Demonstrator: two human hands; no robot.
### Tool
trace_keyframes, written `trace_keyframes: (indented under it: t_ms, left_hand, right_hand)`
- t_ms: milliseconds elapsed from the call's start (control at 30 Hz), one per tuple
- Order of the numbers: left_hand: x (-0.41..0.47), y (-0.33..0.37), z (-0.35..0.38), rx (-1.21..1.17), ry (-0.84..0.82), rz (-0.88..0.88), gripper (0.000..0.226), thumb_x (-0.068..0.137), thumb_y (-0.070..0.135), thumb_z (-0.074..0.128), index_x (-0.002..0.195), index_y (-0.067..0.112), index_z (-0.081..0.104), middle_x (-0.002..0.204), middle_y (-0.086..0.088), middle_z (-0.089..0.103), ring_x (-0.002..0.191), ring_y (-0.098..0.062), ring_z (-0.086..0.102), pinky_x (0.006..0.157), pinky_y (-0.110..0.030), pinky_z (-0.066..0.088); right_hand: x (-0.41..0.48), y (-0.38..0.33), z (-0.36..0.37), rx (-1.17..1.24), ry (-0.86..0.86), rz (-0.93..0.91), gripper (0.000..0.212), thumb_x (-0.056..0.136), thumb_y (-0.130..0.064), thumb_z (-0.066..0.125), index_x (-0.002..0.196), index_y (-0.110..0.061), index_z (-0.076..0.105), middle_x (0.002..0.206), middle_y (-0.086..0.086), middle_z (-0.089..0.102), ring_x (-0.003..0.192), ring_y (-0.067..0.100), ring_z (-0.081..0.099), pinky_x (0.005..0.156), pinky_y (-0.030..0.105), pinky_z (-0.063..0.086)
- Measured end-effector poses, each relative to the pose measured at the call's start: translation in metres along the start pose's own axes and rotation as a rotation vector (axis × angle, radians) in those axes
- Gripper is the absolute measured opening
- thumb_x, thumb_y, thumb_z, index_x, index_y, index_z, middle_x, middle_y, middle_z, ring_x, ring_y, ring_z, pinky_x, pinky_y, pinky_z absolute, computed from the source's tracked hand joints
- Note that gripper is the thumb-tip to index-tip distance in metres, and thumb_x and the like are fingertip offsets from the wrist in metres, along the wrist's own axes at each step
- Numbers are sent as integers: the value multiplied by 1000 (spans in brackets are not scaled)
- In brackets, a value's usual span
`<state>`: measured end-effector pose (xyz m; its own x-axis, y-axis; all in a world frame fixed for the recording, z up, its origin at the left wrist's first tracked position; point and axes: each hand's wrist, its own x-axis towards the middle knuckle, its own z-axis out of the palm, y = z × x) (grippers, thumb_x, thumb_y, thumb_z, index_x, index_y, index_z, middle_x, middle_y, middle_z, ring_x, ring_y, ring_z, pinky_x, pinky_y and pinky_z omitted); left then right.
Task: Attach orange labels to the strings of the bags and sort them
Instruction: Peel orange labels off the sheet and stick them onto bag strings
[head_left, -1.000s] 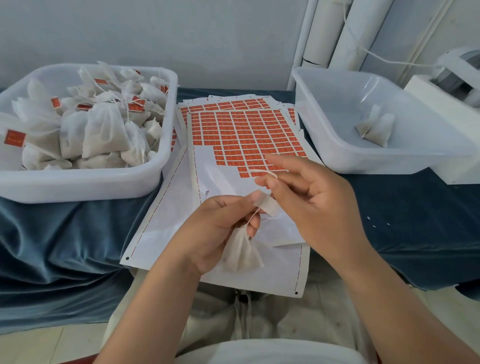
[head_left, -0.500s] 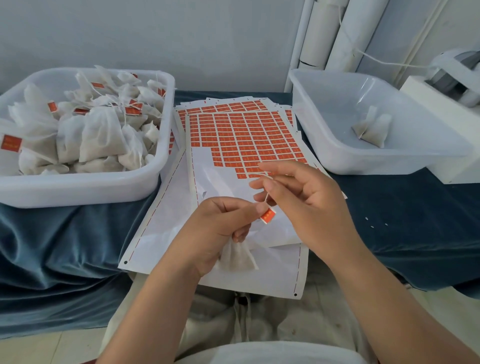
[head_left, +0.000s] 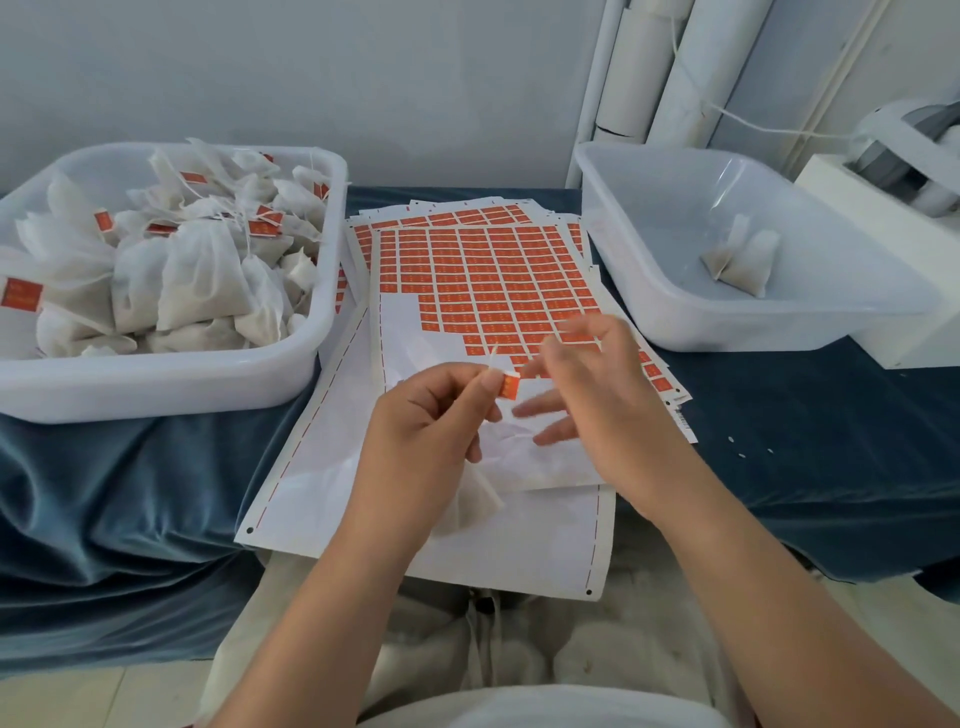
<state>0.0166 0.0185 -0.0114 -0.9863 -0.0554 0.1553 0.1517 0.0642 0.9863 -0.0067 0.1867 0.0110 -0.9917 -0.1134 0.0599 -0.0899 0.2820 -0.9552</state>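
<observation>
Table (head_left: 130, 493): draped in blue-grey velvety cloth, which folds and sags over the near edge.

Left bin (head_left: 156, 384): white plastic, rounded corners. Heaped with filled bags (head_left: 197, 280) of off-white gauzy fabric, with orange tags scattered among them.

Right bin (head_left: 753, 332): same kind of plastic, semi-translucent. Two or so untagged bags (head_left: 743, 260) lie against its far right wall.

White machine (head_left: 909, 171) at the right edge, with pale tubes (head_left: 691, 78) leaning on the wall behind it.

Label sheets (head_left: 493, 280): fanned stack between the bins, printed with a grid of small orange rectangles. The near rows are peeled away, leaving glossy white backing. Perforated margins with red dashes hang over the table edge.

Right hand (head_left: 597, 395): over the near right corner of the grid, hiding several labels. Fingers spread wide, motion-blurred, holding nothing.

Left hand (head_left: 431, 421): over the bare backing, just left of the right hand. Thumb and forefinger are pinched together on the label at the string.

Bag (head_left: 475, 501): hangs below the left hand, largely hidden by the palm and wrist. Thin, slightly see-through, pale beige.

Orange label (head_left: 509, 387): small rectangle sticking out at the left fingertips, with its print too small to read.

String (head_left: 492, 353): short white end pokes up above the pinch.
</observation>
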Motion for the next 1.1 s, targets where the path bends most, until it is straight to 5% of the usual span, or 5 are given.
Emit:
trace_keyframes:
  t_ms: [133, 367, 600, 900, 1100]
  left_hand:
    - [-1, 0, 0, 8, -32, 41, 23, 104, 26, 64, 93, 35, 82, 76, 10, 73, 58, -3, 59, 55, -12, 47]
    - [-1, 0, -1, -21, -89, 29, 20, 105, 28, 62, 99, 29, 81, 84, 8, 75, 62, -6, 61, 58, -15, 50]
    - [1, 1, 0, -1, -39, -5, 15, 99, 30, 69, 95, 29, 82, 82, 12, 77, 61, -3, 61, 59, -12, 49]
    - [1, 1, -1, -61, -82, -17, 8, 94, 32, 77, 92, 31, 84, 91, 5, 80, 66, -6, 65, 63, -17, 54]
    - [1, -1, 0, 18, -20, -27, 18, 100, 34, 69, 86, 30, 79, 79, 9, 76, 63, -6, 67, 61, -12, 52]
  right_hand:
    - [-8, 7, -1, -243, -143, -164, 29, 99, -60, 57, 88, -35, 68, 82, -12, 75, 76, 8, 76, 63, 11, 52]
    - [-9, 8, -3, -257, -134, -299, 26, 108, -24, 56, 86, -20, 69, 75, -11, 71, 76, 14, 72, 69, 20, 56]
    - [-8, 12, 1, -337, -74, -289, 28, 104, -39, 49, 86, -26, 66, 74, -13, 68, 75, 15, 69, 69, 30, 57]
    - [-8, 13, 0, -318, 2, -390, 21, 104, -25, 57, 85, -30, 62, 70, -10, 64, 70, 19, 66, 64, 31, 55]
    - [-9, 15, 5, -318, 6, -371, 25, 106, -41, 46, 93, -25, 62, 72, -10, 65, 71, 17, 67, 65, 25, 55]
